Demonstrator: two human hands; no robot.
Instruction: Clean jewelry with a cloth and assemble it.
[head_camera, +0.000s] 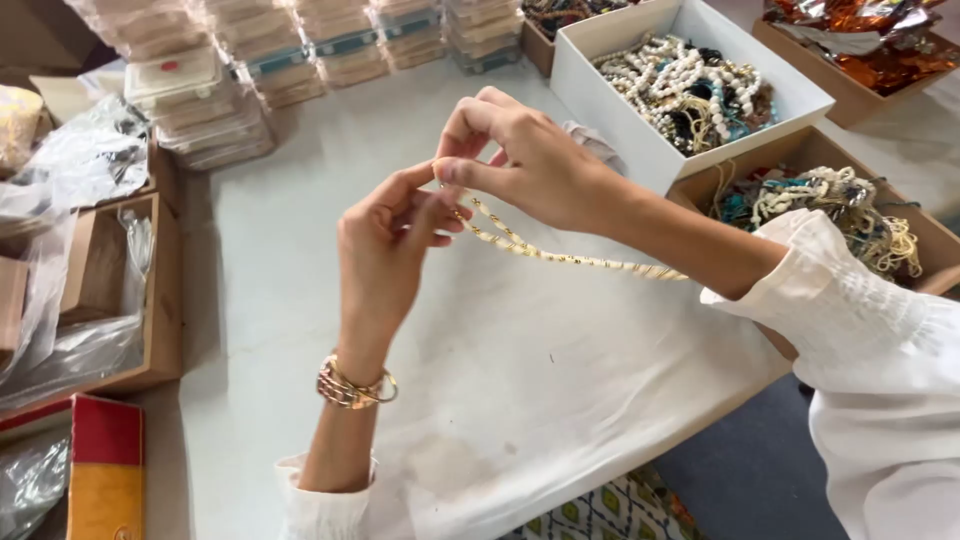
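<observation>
Above the middle of a white-covered table (520, 380), my left hand (385, 255) and my right hand (525, 160) meet fingertip to fingertip. Both pinch one end of a cream and gold beaded strand (560, 256). The strand runs from the fingers down to the right and passes under my right forearm. Gold bangles (352, 386) circle my left wrist. White sleeves cover both forearms.
A white box (790, 90) of mixed bead jewellery stands at the back right, with a brown box (820, 150) of similar pieces just in front. Stacks of clear plastic cases (210, 100) line the back. Wooden trays with plastic bags (90, 290) sit at the left.
</observation>
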